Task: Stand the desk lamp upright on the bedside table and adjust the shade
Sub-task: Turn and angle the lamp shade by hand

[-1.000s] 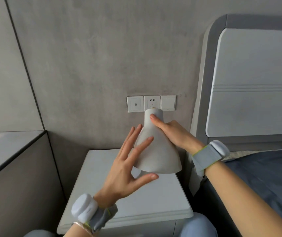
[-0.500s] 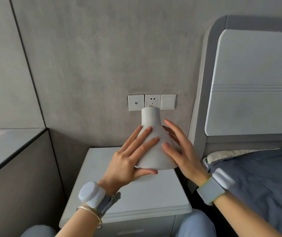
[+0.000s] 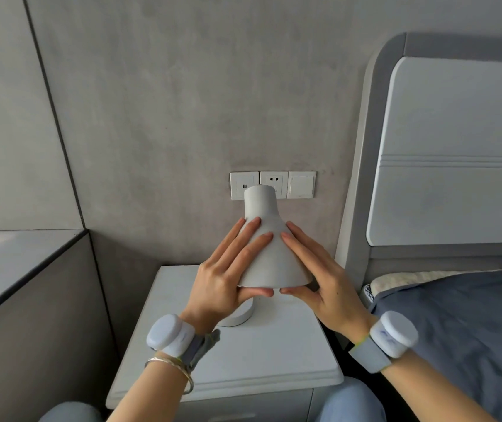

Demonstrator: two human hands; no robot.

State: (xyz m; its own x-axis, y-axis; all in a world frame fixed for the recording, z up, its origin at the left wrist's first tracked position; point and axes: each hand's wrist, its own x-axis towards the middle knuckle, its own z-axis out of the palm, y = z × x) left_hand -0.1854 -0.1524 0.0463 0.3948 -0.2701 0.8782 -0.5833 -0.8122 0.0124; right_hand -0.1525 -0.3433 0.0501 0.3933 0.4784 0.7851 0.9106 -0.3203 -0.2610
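The white desk lamp stands upright on the white bedside table [image 3: 274, 357]. Its cone-shaped shade [image 3: 269, 260] points its narrow neck up in front of the wall sockets. Part of its round base [image 3: 239, 316] shows below my left palm; the stem is hidden. My left hand [image 3: 225, 275] grips the shade's left side, fingers spread up the cone and thumb under the rim. My right hand [image 3: 316, 275] grips the right side the same way, thumb under the rim.
A row of three white wall plates [image 3: 301, 184] sits on the grey wall behind the shade. The padded headboard [image 3: 444, 153] and bed with blue cover [image 3: 463, 324] lie close on the right. A grey ledge [image 3: 21, 269] stands on the left.
My right hand came off the shade's neck and settled on its right side. My left hand closed onto the left side. The shade now sits straighter and slightly left.
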